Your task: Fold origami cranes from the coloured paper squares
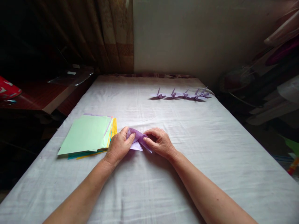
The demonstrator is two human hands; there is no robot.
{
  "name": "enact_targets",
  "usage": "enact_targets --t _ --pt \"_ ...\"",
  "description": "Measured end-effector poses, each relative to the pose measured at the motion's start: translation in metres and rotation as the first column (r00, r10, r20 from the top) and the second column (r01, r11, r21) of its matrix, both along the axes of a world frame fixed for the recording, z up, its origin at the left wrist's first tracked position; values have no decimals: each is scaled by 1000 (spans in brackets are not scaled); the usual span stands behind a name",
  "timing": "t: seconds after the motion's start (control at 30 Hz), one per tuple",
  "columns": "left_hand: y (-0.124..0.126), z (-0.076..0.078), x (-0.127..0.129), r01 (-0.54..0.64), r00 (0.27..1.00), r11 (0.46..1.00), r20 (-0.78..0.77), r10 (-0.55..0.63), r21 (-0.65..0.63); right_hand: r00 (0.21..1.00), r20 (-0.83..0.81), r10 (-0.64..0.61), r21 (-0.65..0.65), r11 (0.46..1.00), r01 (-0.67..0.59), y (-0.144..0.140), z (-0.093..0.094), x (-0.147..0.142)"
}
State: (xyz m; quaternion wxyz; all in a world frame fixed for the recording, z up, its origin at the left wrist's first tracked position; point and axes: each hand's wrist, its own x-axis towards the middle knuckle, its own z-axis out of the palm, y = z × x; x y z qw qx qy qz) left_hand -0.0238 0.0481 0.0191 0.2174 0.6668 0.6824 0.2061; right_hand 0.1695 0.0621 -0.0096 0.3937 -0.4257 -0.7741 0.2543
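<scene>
With our left hand (119, 146) and right hand (158, 143) both pinched on the purple paper (137, 140) at lower centre of the frame, we judge that uneven finger pressure on the soft white sheet (210, 149) could skew the crease.

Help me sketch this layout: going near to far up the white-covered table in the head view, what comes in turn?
Purple paper pinched by left hand and right hand → stack of coloured sheets → row of purple paper cranes.
</scene>
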Motion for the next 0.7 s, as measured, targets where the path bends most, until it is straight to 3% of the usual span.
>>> enact_targets --t 0.17,0.27,0.37,0.5,0.6,0.7 --pt "-5 -5 -2 61 975 998 213 -60 4 999 -26 -20 -21 1000 19 0 -3 -1" --pt "-9 -8 -2 89 968 996 236 -90 17 997 14 -70 -2 998 70 1 -7 -3" --pt "-13 -11 0 125 986 981 88 -139 146 996 38 -80 27 996 79 0 -9 -6" --pt "-20 -18 3 272 957 895 -197 -213 353 984 133 -122 129 986 105 -5 -8 -9" --pt "-25 -21 5 335 925 847 -316 -213 412 961 213 -179 232 964 128 -8 -6 -9" --pt "-26 -21 6 362 907 835 -366 -211 416 942 272 -196 297 948 111 -9 -4 -8"
